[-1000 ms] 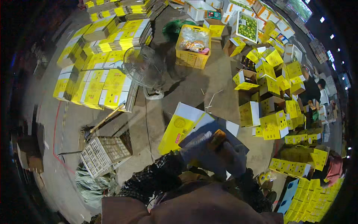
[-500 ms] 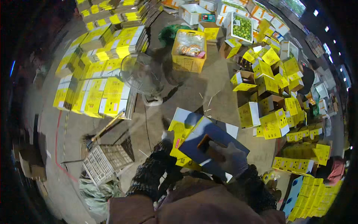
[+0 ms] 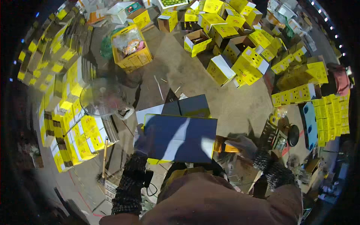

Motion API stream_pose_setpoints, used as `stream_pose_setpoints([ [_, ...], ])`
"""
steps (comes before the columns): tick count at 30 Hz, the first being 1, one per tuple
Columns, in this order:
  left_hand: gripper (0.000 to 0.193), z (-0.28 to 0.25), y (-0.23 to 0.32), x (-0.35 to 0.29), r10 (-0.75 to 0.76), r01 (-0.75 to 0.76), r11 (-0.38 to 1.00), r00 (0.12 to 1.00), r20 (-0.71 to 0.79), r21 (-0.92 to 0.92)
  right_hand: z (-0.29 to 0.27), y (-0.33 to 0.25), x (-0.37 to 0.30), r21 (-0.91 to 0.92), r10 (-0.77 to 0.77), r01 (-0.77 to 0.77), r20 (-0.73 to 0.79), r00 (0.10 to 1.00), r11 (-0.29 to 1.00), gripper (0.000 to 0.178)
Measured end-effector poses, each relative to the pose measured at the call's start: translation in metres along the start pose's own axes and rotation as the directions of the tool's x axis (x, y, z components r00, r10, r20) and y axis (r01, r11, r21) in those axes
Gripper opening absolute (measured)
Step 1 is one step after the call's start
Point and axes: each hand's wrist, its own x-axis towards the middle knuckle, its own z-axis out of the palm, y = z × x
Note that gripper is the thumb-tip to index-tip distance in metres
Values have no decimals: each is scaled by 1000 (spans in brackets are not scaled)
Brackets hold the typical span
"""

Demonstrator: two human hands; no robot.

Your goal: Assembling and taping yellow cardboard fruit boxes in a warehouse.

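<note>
A carton (image 3: 176, 138) with a broad dark blue face and yellow edges lies in front of my body, with bright light patches across it. My left hand (image 3: 141, 140), in a pale glove, grips its left edge; the fingers are partly hidden there. Close to the carton's right edge, my right hand (image 3: 243, 146), also gloved, is closed on an amber-brown packing tape roll (image 3: 226, 145). Whether a strip runs from the roll to the carton I cannot tell. Beyond the carton are a dark flap (image 3: 193, 105) and a white flap (image 3: 148, 112).
Stacked flat yellow-and-white cartons (image 3: 84, 138) stand left, near a round fan-like guard (image 3: 100, 96). Ahead is a yellow crate (image 3: 133, 63) with plastic bags. Open yellow boxes (image 3: 247, 65) crowd the far right. A black round-topped stool-like object (image 3: 293, 135) stands right.
My view has swung to the right. The carton has turned so its blue face lies squarely before me. My right hand has moved with the tape from over the face to the right edge.
</note>
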Motion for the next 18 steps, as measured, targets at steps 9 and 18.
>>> stream_pose_setpoints([
  [9, 63, -64, 92, 22, 133, -137, 981, 990, -40, -136, 127, 14, 69, 57, 410, -423, 158, 898, 904, 35],
  [18, 65, -130, 179, 95, 380, -269, 821, 916, 130, -504, -93, -22, 74, 772, 620, 418, -634, 462, 478, 54],
])
